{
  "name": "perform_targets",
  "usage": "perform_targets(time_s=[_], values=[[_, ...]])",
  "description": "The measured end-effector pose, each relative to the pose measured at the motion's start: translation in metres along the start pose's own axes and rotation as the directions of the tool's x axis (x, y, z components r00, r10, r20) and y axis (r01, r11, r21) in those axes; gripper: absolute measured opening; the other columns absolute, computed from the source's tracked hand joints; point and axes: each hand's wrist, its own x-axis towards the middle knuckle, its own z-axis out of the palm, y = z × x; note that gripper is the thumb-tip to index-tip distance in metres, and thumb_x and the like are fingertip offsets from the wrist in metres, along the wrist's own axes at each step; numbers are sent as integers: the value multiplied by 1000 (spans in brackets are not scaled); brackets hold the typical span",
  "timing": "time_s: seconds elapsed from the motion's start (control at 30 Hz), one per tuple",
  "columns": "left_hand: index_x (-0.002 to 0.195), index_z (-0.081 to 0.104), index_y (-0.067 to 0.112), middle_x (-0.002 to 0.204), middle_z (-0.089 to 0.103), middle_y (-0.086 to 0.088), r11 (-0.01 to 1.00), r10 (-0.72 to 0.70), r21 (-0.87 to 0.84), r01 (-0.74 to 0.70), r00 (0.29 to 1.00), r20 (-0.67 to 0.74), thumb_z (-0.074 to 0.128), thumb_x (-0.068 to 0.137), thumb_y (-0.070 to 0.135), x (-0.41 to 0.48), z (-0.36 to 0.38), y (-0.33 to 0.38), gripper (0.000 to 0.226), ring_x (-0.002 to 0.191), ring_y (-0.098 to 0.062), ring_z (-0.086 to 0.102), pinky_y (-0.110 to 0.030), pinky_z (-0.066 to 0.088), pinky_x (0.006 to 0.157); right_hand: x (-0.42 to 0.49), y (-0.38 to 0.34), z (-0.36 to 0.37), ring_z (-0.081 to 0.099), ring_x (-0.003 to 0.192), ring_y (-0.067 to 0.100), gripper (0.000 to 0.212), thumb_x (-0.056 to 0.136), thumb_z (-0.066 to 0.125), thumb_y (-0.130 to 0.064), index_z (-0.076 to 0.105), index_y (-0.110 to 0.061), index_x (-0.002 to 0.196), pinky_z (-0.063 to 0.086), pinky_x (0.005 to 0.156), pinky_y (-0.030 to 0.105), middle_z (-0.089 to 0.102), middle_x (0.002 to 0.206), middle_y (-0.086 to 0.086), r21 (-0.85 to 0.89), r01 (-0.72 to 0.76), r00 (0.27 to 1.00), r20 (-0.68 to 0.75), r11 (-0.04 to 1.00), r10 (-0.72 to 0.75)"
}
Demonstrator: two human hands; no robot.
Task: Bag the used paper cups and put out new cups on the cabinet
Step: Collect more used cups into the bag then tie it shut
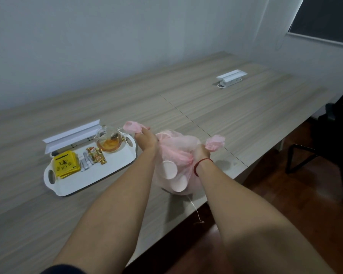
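Observation:
A thin pink plastic bag (176, 153) sits on the wooden table (236, 107) near its front edge. White paper cups (169, 169) show through the bag's side. My left hand (146, 138) grips one bag handle, whose pink end sticks out above my fingers. My right hand (200, 153) grips the other handle, its bunched end poking out to the right. The two handles are pulled apart over the bag's mouth.
A white tray (111, 167) to the left carries a glass teapot (109, 142) of amber tea, yellow tea packets (66, 164) and small sachets. A white socket box (71, 136) lies behind it, another socket box (231, 77) far right. A black chair (325, 139) stands at right.

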Motion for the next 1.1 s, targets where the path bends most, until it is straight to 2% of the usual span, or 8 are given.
perform_targets(time_s=[0.2, 0.3, 0.43, 0.53, 0.67, 0.77, 0.97, 1.1], values=[[107, 59, -1, 102, 64, -19, 604, 197, 740, -296, 955, 221, 39, 99, 21, -2, -22, -17, 31, 102, -37, 62, -38, 48, 82, -12, -17, 6, 54, 50, 19, 28, 96, 25, -15, 32, -16, 69, 46, 63, 30, 50, 54, 3, 505, 5, 981, 163, 863, -101], [107, 61, 0, 108, 66, -20, 402, 246, 832, -382, 921, 303, 41, 98, 23, -10, -22, -19, 32, 105, -38, 61, -40, 47, 85, -12, -22, 10, 24, 27, 8, 39, 99, 32, -38, 29, -21, 64, 25, 36, 16, 26, 38, -8, 357, 39, 972, 202, 933, -118], [89, 66, -9, 84, 70, -20, 694, 255, 574, -435, 894, 369, 41, 99, 22, -17, -16, -10, 41, 76, -32, 68, -28, 49, 63, -13, -21, 11, 22, 41, 8, 64, 85, 16, -75, 42, -18, 74, 19, 38, 21, 33, 58, -3, -110, 176, 950, 281, 978, -139], [78, 58, 0, 59, 62, -9, 990, -4, 134, -46, 938, 347, 36, 102, 21, -21, -6, 0, 40, 36, -9, 55, -20, 45, 46, -10, -8, 19, 33, 49, 13, 81, 83, 3, -76, 52, -13, 88, 25, 46, 24, 44, 68, 2, -265, 170, 958, 268, 949, -97], [92, 58, 8, 55, 37, -3, 995, -100, 50, 88, 925, 368, 36, 103, 20, -15, -7, 0, 28, 30, -7, 32, -19, 28, 38, -7, -1, 21, 40, 50, 16, 48, 98, 20, -38, 54, -11, 77, 29, 44, 22, 47, 63, 4, -377, 131, 973, 225, 917, -46], [76, 61, 8, 55, 40, -2, 941, -5, 317, -116, 933, 359, 38, 97, 23, -13, -16, -4, 34, 47, -17, 38, -23, 27, 45, -1, -2, 17, 38, 33, 9, 26, 92, 36, -13, 56, -9, 77, 27, 31, 17, 46, 60, 2, -287, 155, 959, 273, 945, -74], [81, 65, 10, 64, 40, -1, 877, -54, 424, -226, 830, 555, 18, 88, 43, -15, -23, -18, 58, 60, -14, 34, -28, 29, 54, 0, -3, 18, 40, 50, 14, 42, 80, 54, -47, 58, -12, 102, 36, 52, 25, 44, 62, -2, -357, 194, 960, 259, 914, -103], [112, 58, 7, 75, 50, 0, 906, -134, 397, -146, 792, 596, 20, 98, 17, -16, -25, -17, 42, 63, -10, 33, -24, 31, 57, 6, -8, 19, 34, 53, 13, 53, 91, 26, -55, 50, -14, 115, 30, 30, 17, 37, 68, -2, -257, 141, 941, 336, 956, -49]])
